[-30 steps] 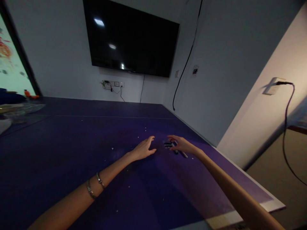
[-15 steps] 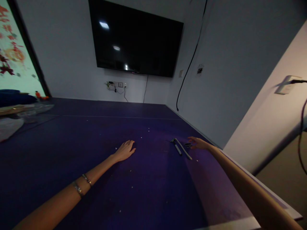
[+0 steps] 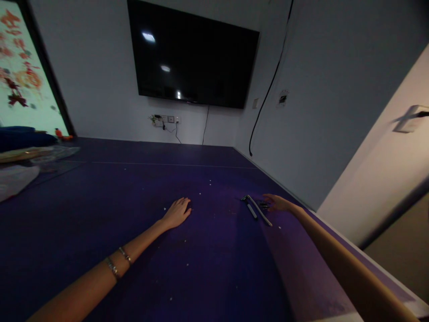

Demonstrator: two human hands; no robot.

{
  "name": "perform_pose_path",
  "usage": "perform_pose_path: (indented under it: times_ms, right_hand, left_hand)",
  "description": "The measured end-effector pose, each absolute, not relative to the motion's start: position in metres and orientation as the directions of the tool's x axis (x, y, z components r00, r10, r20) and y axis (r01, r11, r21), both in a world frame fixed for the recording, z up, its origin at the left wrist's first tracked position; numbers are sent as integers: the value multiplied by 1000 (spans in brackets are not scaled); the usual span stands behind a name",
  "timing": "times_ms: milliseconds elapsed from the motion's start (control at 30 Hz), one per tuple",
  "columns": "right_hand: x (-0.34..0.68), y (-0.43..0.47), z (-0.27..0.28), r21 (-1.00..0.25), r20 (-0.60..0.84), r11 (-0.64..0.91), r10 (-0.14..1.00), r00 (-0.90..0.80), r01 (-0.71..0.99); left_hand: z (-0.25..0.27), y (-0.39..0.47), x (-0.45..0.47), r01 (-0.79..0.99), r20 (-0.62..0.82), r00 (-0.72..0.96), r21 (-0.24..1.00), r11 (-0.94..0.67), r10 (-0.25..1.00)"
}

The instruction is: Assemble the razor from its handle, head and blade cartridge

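My left hand (image 3: 177, 213) lies palm down on the purple tabletop (image 3: 214, 250), its fingers stretched out and nothing in them. To the right, my right hand (image 3: 275, 202) reaches over the table with fingers apart. Small dark items (image 3: 264, 205), too small to name, lie right at its fingertips; whether the fingers touch them I cannot tell. Just left of these rests a tool with two long grey handles (image 3: 259, 210), spread in a narrow V, its dark head pointing away from me.
Small white specks are scattered over the table. Plastic bags (image 3: 18, 181) and dark blue cloth (image 3: 27, 135) lie at the far left. A black cable (image 3: 264, 100) hangs along the right wall, and a television (image 3: 197, 58) is mounted above the far edge.
The view has shifted slightly, so everything sits a little further right. My right hand's fingers are slightly nearer the small dark items. My left hand stays flat on the table.
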State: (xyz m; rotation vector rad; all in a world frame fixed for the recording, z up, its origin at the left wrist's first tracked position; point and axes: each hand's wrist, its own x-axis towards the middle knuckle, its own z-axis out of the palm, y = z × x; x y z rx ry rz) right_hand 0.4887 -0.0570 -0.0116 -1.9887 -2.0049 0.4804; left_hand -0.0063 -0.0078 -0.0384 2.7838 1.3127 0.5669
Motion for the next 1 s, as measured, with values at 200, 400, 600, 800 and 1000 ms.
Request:
perform_pose_path:
  times_ms: [200, 400, 600, 800, 1000]
  right_hand:
    - [486, -57, -14, -535, -66, -78, 997, 51, 841]
    - [480, -53, -5, -556, -71, -124, 992, 101, 822]
    - [436, -37, 0, -401, 184, 42, 982, 36, 915]
    - [350, -36, -10, -380, 304, 255, 942, -141, 889]
    - [292, -48, -27, -376, 265, 359, 925, -272, 854]
  left_hand:
    - [-39, -8, -6, 750, 315, 576, 164, -641, 754]
    - [-45, -4, -6, 744, 321, 576, 175, -645, 752]
    - [-40, -8, -5, 725, 352, 538, 271, -633, 766]
    - [-29, -2, -24, 791, 307, 446, 304, -531, 841]
    - [-34, 12, -80, 890, 277, 314, 248, -383, 908]
